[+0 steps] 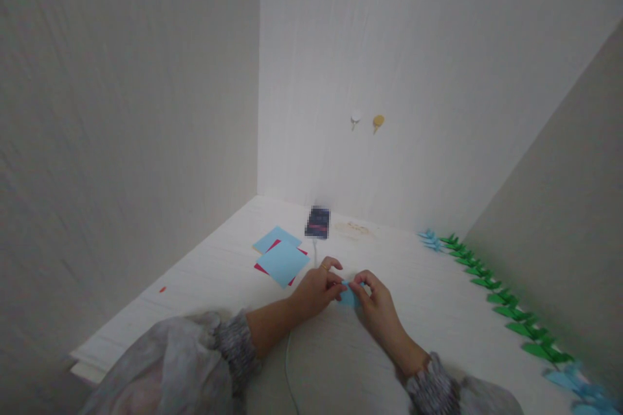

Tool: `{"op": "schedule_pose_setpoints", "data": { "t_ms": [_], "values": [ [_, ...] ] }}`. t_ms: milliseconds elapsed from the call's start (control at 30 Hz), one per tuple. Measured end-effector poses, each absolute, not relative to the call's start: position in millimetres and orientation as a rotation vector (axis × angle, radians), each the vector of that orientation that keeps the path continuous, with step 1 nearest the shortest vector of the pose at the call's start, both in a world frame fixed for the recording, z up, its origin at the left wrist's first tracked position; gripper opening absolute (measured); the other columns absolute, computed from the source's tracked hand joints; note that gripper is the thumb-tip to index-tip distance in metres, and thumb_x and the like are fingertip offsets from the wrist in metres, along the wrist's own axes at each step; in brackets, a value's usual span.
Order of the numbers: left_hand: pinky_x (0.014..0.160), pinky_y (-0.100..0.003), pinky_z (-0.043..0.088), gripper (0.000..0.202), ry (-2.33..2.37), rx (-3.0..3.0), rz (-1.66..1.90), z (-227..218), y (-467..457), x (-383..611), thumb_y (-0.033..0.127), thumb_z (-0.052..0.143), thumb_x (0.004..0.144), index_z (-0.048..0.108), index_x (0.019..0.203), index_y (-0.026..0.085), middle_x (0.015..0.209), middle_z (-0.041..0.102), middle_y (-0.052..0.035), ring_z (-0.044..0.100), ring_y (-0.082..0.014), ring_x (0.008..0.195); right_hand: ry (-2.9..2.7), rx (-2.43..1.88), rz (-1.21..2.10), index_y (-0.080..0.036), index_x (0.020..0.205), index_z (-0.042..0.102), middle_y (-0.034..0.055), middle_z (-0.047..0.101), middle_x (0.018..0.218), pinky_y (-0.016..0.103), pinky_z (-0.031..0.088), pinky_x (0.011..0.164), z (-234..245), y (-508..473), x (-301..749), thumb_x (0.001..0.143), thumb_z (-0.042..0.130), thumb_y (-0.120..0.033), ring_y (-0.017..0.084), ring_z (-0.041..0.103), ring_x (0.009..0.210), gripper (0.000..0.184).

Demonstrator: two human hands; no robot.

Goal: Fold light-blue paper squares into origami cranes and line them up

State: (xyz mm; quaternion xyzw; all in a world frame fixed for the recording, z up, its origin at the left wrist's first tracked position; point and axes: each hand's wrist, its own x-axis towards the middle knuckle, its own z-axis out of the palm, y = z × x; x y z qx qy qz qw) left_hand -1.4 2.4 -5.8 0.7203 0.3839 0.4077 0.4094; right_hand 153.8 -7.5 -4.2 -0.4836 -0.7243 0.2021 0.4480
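Observation:
A small folded piece of light blue paper (348, 297) is between my two hands, just above the white table. My left hand (318, 286) pinches its left edge with thumb and fingers, the index finger raised and a ring on one finger. On the other side my right hand (376, 301) grips the paper's upper right edge between thumb and forefinger. The exact folds are partly hidden by the fingers. To the left of my left hand lie flat light blue paper squares (283, 262), with red paper (261, 268) showing from beneath.
A phone with a blurred screen (318, 222) leans near the back wall, its white cable (288, 363) running under my left arm. Along the right wall stretches a row of folded green paper pieces (506, 298), with blue folded pieces (431, 240) at its far end. Two hooks (378, 121) are on the wall.

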Motion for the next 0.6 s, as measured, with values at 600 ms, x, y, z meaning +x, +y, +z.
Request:
{"op": "schedule_pose_setpoints", "data": {
  "t_ms": [600],
  "values": [
    [0.056,-0.018,0.040,0.024,0.987,2.000,1.020,-1.2,0.2,-2.0,0.033,0.040,0.076,0.056,0.075,0.016,0.089,0.057,-0.0046,0.055,-0.0074,0.054,-1.799,-1.189,0.500,-0.018,0.062,0.046,-0.0010,0.049,0.059,0.023,0.036,0.056,-2.3,-10.1,154.3,0.075,0.044,-0.031,0.014,0.047,0.060,0.019]
  ]
}}
